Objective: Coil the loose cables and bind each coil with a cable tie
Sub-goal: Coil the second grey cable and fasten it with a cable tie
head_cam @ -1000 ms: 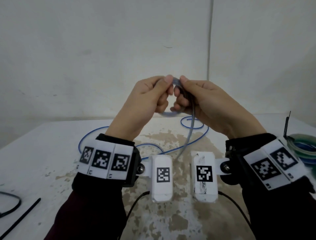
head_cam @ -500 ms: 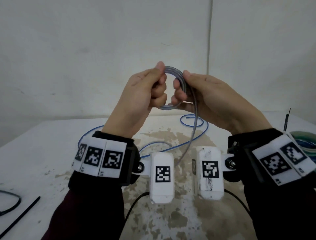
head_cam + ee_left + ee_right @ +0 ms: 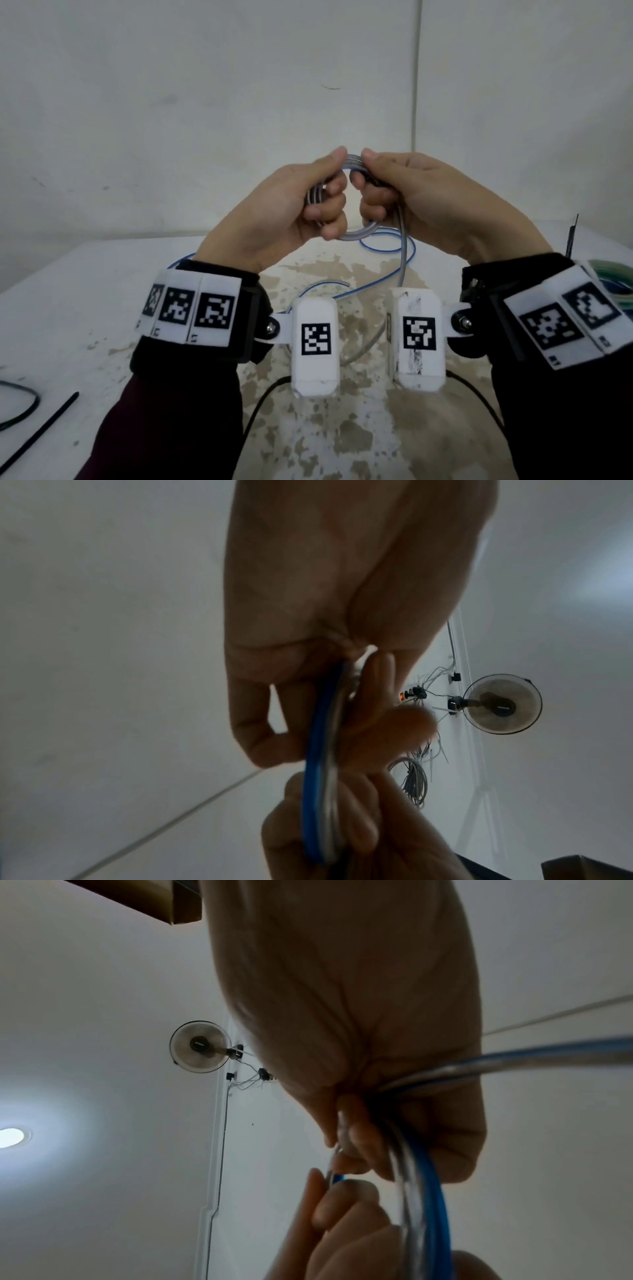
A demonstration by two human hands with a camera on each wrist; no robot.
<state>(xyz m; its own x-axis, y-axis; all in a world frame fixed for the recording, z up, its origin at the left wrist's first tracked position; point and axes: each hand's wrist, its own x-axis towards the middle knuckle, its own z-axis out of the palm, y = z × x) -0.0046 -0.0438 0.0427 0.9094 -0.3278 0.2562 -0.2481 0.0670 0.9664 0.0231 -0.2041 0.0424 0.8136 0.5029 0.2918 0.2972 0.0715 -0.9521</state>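
A small coil of blue-and-grey cable point(image 3: 354, 233) is held up in the air above the table between both hands. My left hand point(image 3: 317, 202) grips the coil's left side with curled fingers and thumb on top. My right hand point(image 3: 376, 198) grips its right side the same way. The cable's loose tail point(image 3: 404, 260) drops from the right hand to the table and runs on in blue loops point(image 3: 383, 245). In the left wrist view the coil point(image 3: 322, 791) shows edge-on between the fingers. The right wrist view shows the coil point(image 3: 424, 1204) and the tail point(image 3: 548, 1053) leaving rightward.
The table point(image 3: 85, 308) is white with worn brown patches. A black cable tie point(image 3: 37, 431) and a black loop point(image 3: 20, 407) lie at the near left. A green-and-blue coil point(image 3: 616, 284) and an upright black tie point(image 3: 572, 236) sit at the right edge.
The coil went from a pinch at the fingertips to a round loop, and both hands now grip it with fingers curled through. More of the tail has been taken up.
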